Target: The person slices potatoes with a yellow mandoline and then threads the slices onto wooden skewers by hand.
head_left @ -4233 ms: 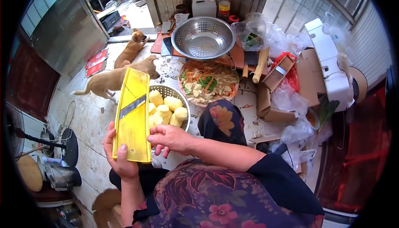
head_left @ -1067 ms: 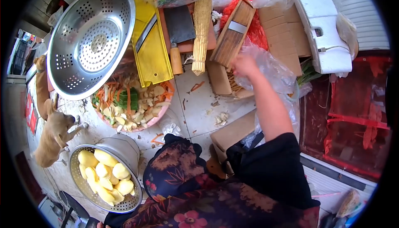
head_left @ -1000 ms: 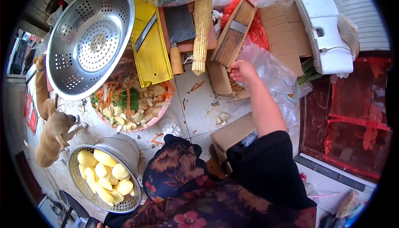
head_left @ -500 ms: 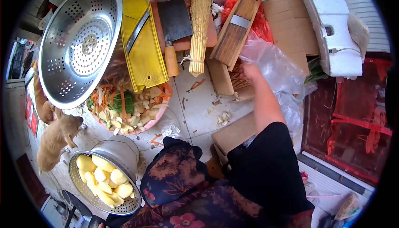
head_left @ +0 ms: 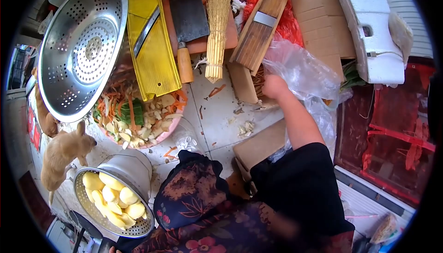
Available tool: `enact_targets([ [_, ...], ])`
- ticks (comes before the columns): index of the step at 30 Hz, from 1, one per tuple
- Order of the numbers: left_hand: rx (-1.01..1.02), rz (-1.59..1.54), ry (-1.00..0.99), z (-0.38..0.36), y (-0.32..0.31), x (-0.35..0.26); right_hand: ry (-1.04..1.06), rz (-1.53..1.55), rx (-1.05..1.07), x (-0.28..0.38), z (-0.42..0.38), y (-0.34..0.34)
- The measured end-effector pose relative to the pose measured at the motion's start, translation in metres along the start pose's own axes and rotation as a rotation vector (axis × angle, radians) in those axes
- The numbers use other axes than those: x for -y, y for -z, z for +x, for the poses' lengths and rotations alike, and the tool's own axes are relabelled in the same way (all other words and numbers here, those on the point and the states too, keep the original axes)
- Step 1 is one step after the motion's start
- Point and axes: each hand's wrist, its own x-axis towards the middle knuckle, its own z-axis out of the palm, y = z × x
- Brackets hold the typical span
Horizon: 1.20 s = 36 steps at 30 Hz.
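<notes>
My right hand [head_left: 274, 87] reaches into the open cardboard box [head_left: 243, 83], beside the thin brown strips [head_left: 259, 80] in it. The hand looks curled, its fingers turned away, so what they grip is hidden. Just above it, a wooden slicer [head_left: 260, 27] with a metal blade leans over the box. A clear plastic bag [head_left: 300, 66] lies against the hand's right side. Of my left hand [head_left: 114, 249] only a bit of the fingers shows at the bottom edge, near a colander [head_left: 146, 220] of peeled potatoes [head_left: 113, 197].
A large steel colander [head_left: 108, 3], a yellow slicer [head_left: 157, 75], a cleaver [head_left: 189, 20] and a straw brush [head_left: 216, 36] stand ahead. A pink basin [head_left: 173, 126] holds vegetable scraps. At the left, a puppy [head_left: 62, 156] stands by a white bucket [head_left: 138, 167]. Scraps litter the tiled floor.
My right hand has shifted slightly down over the box and turned so its back shows more. The puppy has raised its head. The whole view has drifted a little left.
</notes>
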Motion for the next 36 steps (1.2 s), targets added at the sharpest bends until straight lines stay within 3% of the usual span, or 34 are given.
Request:
enact_targets([
  [2,0.0,-0.024,-0.021,0.001,-0.002,0.004,-0.098,-0.244,0.15,0.014,-0.007,0.008],
  [12,-0.052,-0.036,-0.031,-0.002,-0.004,-0.002,-0.194,-0.269,0.273,-0.006,-0.003,0.021],
  [15,-0.052,-0.045,-0.042,-0.001,-0.002,-0.004,-0.074,-0.439,0.401,-0.013,-0.002,0.031],
  [18,-0.049,-0.04,-0.041,-0.001,-0.002,-0.004,-0.088,-0.272,0.499,-0.015,0.001,0.034],
  [20,-0.054,-0.051,-0.041,0.0,-0.005,-0.007,0.008,-0.449,0.626,-0.023,0.014,0.024],
  [21,-0.054,-0.053,-0.041,0.001,-0.005,-0.008,0.007,-0.45,0.627,-0.028,0.014,0.019],
  [23,-0.055,-0.044,-0.037,-0.001,-0.005,-0.005,-0.234,-0.314,0.292,-0.038,0.015,0.007],
  [24,-0.055,-0.043,-0.037,-0.002,-0.006,-0.006,-0.23,-0.312,0.294,-0.042,0.021,0.0],
  [26,-0.054,-0.042,-0.035,-0.003,-0.006,-0.008,-0.459,0.001,-0.035,-0.047,0.034,-0.013],
  [29,-0.058,-0.048,-0.04,-0.001,-0.005,-0.016,-0.405,0.012,-0.024,-0.023,0.024,0.004],
  [33,-0.054,-0.05,-0.039,0.0,-0.005,-0.019,-0.322,-0.036,-0.005,-0.038,0.037,-0.012],
  [35,-0.054,-0.052,-0.041,-0.001,-0.005,-0.02,-0.12,-0.184,0.105,-0.027,0.023,0.001],
  [36,-0.053,-0.052,-0.04,0.0,-0.005,-0.021,-0.119,-0.185,0.105,-0.023,0.021,-0.001],
])
